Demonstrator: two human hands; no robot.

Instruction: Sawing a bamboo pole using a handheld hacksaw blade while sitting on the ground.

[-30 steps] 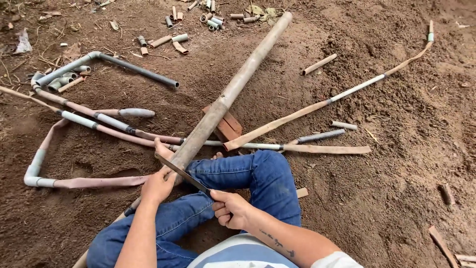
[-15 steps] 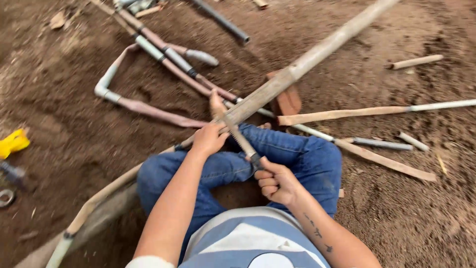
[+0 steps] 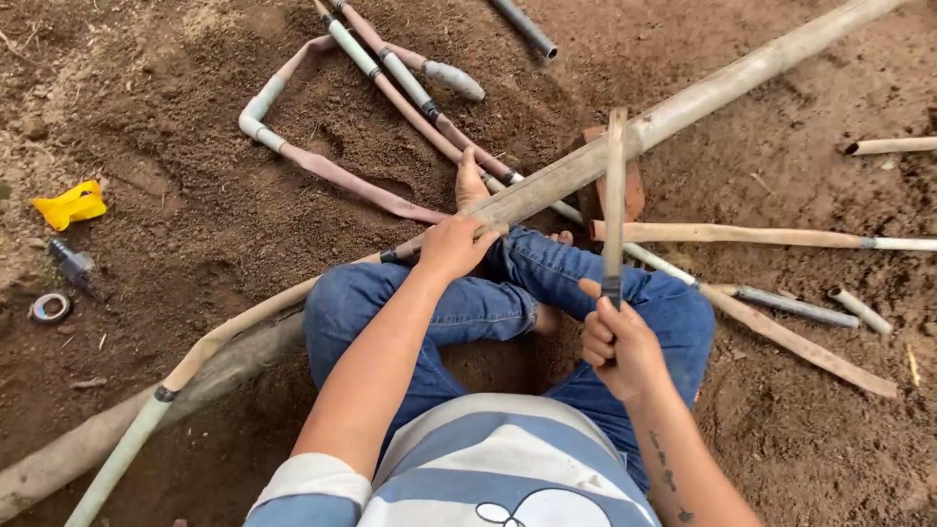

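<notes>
Closed around the handle of a blade [image 3: 614, 195], the right hand [image 3: 617, 344] has a tight fist grip, and the long flat blade stands up and away from the body, its far end crossing over the pole [image 3: 683, 107]. The left hand [image 3: 454, 244] presses down on that pole with fingers wrapped over its top (a holding grip, not a loose rest), just above the left knee.

That long pale pole runs slantwise from the upper right corner down across the person's lap and on toward the lower left, where it lies on the dirt. Its middle rests near a reddish brick [image 3: 632, 190] that sits beside the person's bare foot [image 3: 470, 181]. The person sits cross-legged on the ground in jeans [image 3: 488, 303] and a striped shirt.

A thin stick [image 3: 742, 234] lies to the right of the blade, with a short grey pipe [image 3: 795, 305] and another slat [image 3: 800, 342] further right. Jointed pipes [image 3: 390, 73] lie at the top, bending round at the left. Well off to the left sit a yellow piece [image 3: 70, 205] and a tape roll [image 3: 49, 307].
</notes>
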